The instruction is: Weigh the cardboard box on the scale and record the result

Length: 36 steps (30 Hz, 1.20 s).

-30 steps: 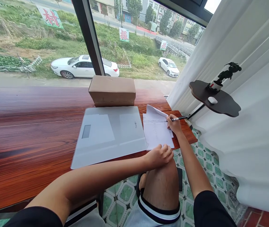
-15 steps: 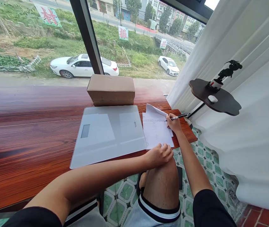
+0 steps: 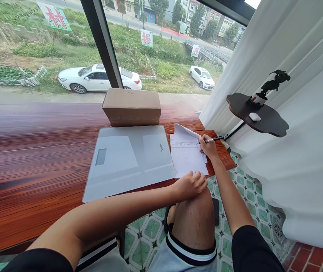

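Note:
My right hand is closed around a pen, with its tip on the upper right part of a sheet of paper. Rows of small marks run across that sheet, and its upper page is lifted and curls over. Just below the paper's lower edge, my left hand rests on my raised knee. Its fingers are curled in, and what is inside them, if anything, is hidden.
Left of the paper lies a flat grey-white panel, with a brown cardboard box behind it on the wooden table. A dark scalloped stand holds a small figurine beside the white curtain.
The whole view has shifted very slightly. Both hands keep nearly the same places and grips.

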Motion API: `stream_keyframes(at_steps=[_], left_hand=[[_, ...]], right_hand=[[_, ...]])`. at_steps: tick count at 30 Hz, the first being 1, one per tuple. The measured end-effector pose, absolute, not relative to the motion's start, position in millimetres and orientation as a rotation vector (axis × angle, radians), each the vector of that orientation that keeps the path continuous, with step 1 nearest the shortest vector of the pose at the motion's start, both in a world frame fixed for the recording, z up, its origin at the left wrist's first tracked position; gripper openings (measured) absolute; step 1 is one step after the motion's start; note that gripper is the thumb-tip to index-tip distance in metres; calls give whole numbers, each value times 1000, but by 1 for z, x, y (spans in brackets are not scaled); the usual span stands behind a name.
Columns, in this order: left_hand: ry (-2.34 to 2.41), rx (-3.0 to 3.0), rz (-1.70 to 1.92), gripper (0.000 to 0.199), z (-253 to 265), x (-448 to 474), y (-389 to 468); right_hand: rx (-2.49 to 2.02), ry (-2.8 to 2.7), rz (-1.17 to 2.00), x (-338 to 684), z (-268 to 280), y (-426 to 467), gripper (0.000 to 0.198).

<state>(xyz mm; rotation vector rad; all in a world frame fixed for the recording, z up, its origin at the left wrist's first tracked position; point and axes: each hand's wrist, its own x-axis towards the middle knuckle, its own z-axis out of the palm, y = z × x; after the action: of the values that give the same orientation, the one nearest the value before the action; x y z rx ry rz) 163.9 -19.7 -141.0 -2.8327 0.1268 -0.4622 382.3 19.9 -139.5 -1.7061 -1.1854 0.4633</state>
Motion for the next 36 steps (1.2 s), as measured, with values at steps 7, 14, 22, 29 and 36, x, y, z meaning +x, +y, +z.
stream_keyframes(at_steps=[7, 14, 22, 29, 36], left_hand=[[129, -2832, -457, 30, -141, 163, -19], [122, -2837, -451, 31, -141, 164, -19], [124, -2849, -427, 32, -139, 162, -19], [118, -2842, -398, 34, -134, 161, -19], [113, -2816, -379, 34, -137, 161, -19]], right_hand=[[-1712, -1184, 464, 383, -140, 22, 33], [-1694, -1133, 437, 385, -140, 21, 38], [-1766, -1244, -61, 394, -141, 21, 40], [-1731, -1183, 10, 393, -144, 24, 38], [-1797, -1110, 129, 394, -148, 27, 39]])
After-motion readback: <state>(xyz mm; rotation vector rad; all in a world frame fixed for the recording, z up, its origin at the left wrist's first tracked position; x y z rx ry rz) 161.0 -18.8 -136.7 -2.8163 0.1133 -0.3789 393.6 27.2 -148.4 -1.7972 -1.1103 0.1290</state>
